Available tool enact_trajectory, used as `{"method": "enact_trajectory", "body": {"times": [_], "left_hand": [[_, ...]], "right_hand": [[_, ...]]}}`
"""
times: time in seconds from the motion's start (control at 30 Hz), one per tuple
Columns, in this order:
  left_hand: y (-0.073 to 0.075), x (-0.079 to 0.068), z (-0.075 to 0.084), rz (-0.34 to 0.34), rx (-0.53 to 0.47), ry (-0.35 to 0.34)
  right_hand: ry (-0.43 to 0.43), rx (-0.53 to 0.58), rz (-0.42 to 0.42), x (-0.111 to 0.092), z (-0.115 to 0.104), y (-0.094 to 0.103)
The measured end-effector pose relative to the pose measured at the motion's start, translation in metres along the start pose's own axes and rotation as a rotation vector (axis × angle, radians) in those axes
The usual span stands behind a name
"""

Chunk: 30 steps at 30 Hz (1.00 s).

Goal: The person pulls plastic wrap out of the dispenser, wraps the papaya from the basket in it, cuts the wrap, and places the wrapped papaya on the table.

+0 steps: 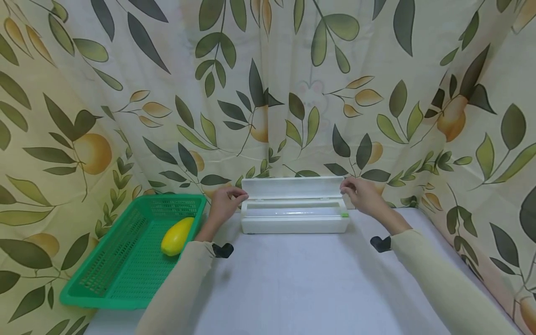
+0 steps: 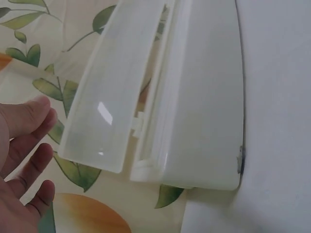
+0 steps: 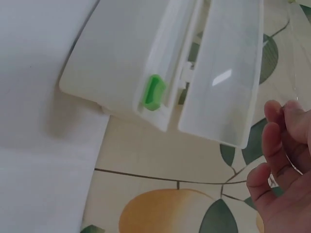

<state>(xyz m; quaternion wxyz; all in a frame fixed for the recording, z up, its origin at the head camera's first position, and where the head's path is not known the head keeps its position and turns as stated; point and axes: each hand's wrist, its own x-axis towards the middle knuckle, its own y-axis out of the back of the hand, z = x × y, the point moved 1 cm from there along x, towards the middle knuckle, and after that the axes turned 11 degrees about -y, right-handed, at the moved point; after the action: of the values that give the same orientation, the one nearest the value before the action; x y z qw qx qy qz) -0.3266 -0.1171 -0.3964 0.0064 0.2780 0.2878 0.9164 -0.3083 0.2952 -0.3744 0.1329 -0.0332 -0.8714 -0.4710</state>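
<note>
A white cling film dispenser (image 1: 295,226) stands at the back of the table with its lid (image 1: 293,188) raised on hinges. Its green slide cutter (image 3: 154,93) sits at the right end of the cutting track. At the lid's left end, my left hand (image 1: 223,205) has thumb and forefinger pinched together. Beyond the opposite end, my right hand (image 1: 365,197) pinches the edge of clear cling film (image 3: 294,73), a faint line above the fingertips in the right wrist view. On the left side the see-through film hardly shows.
A green plastic basket (image 1: 125,300) is at the left, with a yellow oval fruit (image 1: 177,236) inside against its right wall. Leaf-patterned curtains (image 1: 268,93) hang close behind the dispenser and at both sides. A white cloth (image 1: 293,288) covers the table.
</note>
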Motion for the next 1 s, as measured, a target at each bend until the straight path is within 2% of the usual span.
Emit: {"method": "enact_trajectory", "body": {"times": [0.33, 0.47, 0.6, 0.73, 1.0], "left_hand": [[0.010, 0.000, 0.012, 0.054, 0.021, -0.127], [0.014, 0.001, 0.015, 0.057, 0.020, -0.136], [0.018, 0.000, 0.021, 0.069, 0.007, -0.159], [0.023, 0.000, 0.026, 0.073, -0.005, -0.152], [0.030, -0.002, 0.037, 0.064, -0.002, -0.168]], "right_hand": [[0.044, -0.013, 0.047, -0.003, -0.010, 0.014], [0.065, -0.016, 0.066, -0.003, -0.013, 0.020], [0.123, -0.027, 0.123, -0.004, -0.014, 0.023], [0.167, -0.022, 0.163, -0.004, -0.016, 0.025], [0.170, -0.011, 0.168, -0.006, -0.022, 0.033]]}}
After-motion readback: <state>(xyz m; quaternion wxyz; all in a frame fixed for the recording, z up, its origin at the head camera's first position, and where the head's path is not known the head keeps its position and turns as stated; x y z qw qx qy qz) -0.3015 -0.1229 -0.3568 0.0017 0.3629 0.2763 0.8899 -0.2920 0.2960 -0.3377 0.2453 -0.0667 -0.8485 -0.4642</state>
